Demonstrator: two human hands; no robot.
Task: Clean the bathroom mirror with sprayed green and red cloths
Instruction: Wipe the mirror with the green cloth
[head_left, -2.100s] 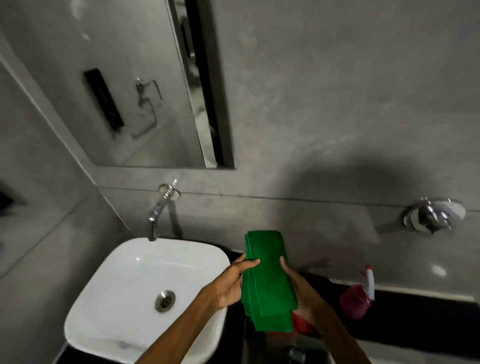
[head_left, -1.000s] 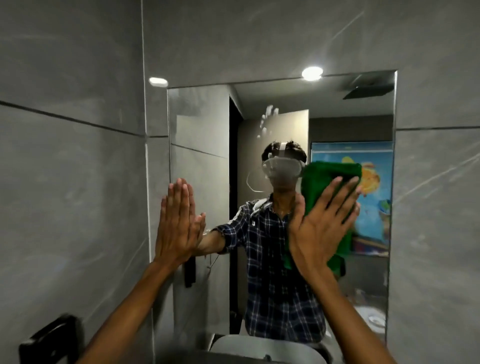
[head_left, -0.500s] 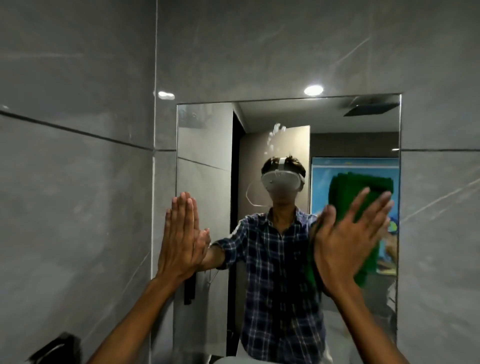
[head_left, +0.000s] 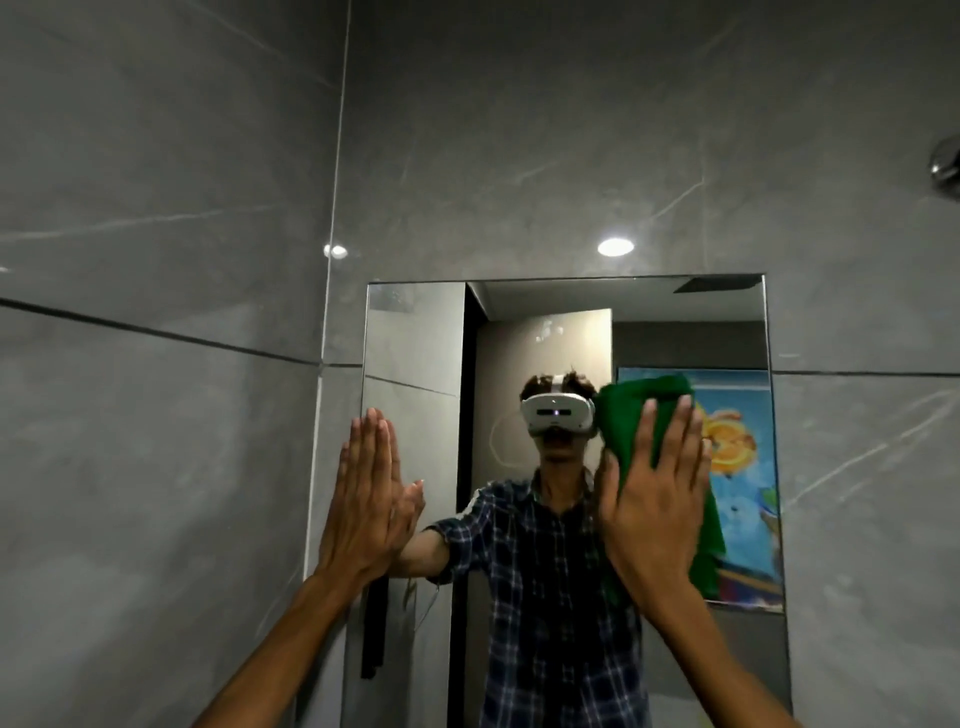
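From the head camera, the right hand (head_left: 652, 499) presses the green cloth (head_left: 631, 415) flat on the mirror (head_left: 415, 374), in its upper right part, with the fingers (head_left: 680, 431) stretched and a little apart. The left hand (head_left: 366, 499) lies flat on the mirror's left edge, fingers straight and together. Grey wall tiles (head_left: 156, 415) surround the mirror.

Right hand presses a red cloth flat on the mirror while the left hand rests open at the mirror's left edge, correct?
Not quite: the head view shows a green cloth, not red, under the right hand. The rest holds: it is pressed flat on the mirror, and the left hand rests open at the left edge.
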